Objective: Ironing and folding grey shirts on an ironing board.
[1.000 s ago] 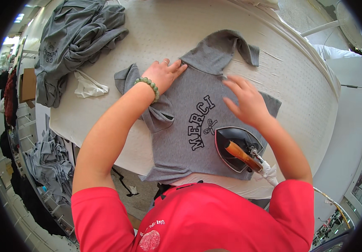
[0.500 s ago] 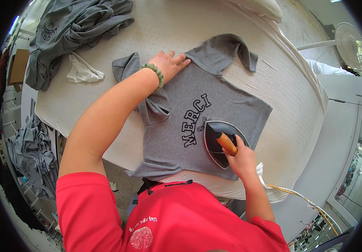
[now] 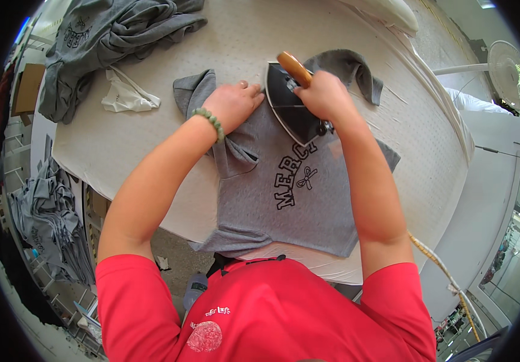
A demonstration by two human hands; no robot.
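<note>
A grey sweatshirt (image 3: 326, 211) with dark lettering and a small bow print lies spread on a padded, cloth-covered ironing table (image 3: 211, 42). My right hand (image 3: 326, 96) is closed round the orange-brown handle of an iron (image 3: 293, 114). The iron's dark body covers the upper part of the sweatshirt, touching the top end of the lettering in view. Just left of the iron, my left hand (image 3: 234, 105) lies flat on the cloth, fingers stretched out, beside a folded sleeve. A green bead bracelet circles that wrist.
More grey garments (image 3: 121, 36) lie heaped at the far left, near a white cloth scrap (image 3: 127, 93). Another grey pile (image 3: 51, 223) hangs below the table's left edge. A hose and cord (image 3: 447, 274) run at right. A white fan (image 3: 510, 75) stands far right.
My right hand has carried the iron from the sweatshirt's lower right up to its top, beside my left hand. The left hand stays flat at nearly the same spot on the cloth.
</note>
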